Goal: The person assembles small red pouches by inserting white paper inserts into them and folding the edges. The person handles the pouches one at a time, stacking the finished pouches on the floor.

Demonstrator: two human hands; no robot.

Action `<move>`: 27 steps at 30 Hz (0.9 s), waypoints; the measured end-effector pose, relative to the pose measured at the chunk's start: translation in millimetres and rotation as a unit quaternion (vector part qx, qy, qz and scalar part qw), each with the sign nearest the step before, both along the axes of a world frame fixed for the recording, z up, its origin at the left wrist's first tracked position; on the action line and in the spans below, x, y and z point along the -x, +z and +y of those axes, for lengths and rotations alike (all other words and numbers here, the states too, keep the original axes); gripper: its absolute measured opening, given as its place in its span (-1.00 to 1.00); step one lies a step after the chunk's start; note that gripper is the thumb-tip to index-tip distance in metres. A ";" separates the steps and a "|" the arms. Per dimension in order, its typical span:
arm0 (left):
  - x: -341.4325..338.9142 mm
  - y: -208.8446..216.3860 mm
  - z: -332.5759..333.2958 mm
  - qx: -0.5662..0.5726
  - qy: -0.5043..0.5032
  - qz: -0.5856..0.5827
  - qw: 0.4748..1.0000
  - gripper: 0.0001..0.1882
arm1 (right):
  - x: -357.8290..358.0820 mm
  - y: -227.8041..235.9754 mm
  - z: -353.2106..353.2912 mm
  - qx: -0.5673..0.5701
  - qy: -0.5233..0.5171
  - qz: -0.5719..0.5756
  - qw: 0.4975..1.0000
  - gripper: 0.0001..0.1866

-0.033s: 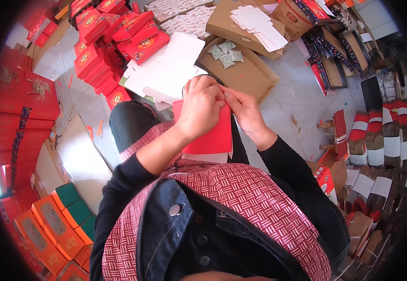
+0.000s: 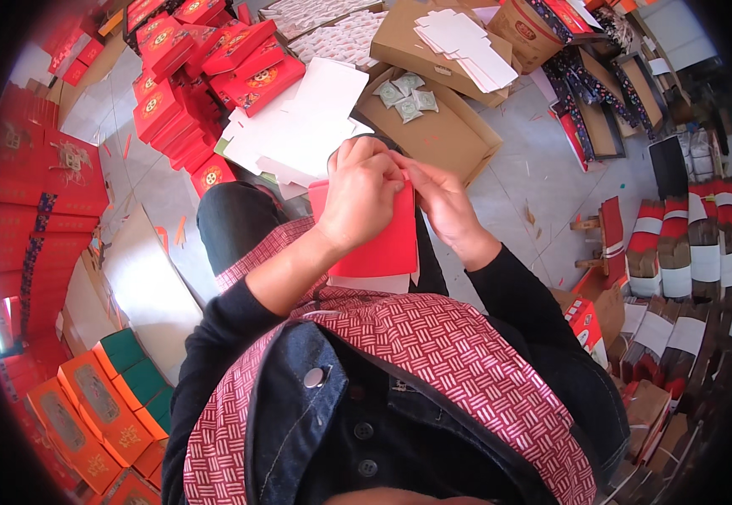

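The red card sheet (image 2: 376, 244) in the hands looks like smooth, matt paperboard. The stacked red boxes (image 2: 214, 76) at far left have a glossy printed finish. The flat white blanks (image 2: 307, 126) are plain matt card; the brown trays (image 2: 442, 126) are raw cardboard. The floor (image 2: 543, 185) is smooth grey tile.

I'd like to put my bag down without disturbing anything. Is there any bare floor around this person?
Some. Bare grey floor shows to the person's right, between the flat brown cardboard and the row of banded cartons. A smaller patch lies on the left, beside the red box pile. Straight ahead is crowded with white card sheets. Both hands, left hand and right hand, hold a red card.
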State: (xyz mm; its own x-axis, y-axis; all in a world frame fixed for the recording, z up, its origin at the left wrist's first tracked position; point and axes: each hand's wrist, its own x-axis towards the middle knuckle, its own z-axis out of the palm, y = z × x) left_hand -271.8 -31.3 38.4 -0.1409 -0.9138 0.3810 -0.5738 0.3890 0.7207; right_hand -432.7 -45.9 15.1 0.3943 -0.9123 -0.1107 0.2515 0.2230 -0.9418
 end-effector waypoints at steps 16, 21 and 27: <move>-30.0 -1.1 -11.8 -0.013 -0.017 0.047 0.999 -0.68 | -2.0 -13.7 19.1 0.196 -0.031 0.068 0.978 -0.80; -74.5 -26.9 9.6 -0.218 -0.130 0.115 0.960 -0.57 | -5.5 -22.2 19.7 0.231 -0.055 0.100 0.966 -0.84; -92.2 -0.4 -8.0 -0.310 -0.166 0.047 0.935 -0.67 | -25.8 -17.3 15.6 0.248 -0.050 0.085 0.964 -0.83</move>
State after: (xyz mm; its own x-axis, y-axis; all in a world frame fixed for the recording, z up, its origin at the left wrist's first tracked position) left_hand -179.6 -39.4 38.0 -0.4494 -0.8743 -0.1832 -0.4190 0.0252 0.9076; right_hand -406.9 -30.4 -2.2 0.3157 -0.9022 0.2941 0.0804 -0.2834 -0.9556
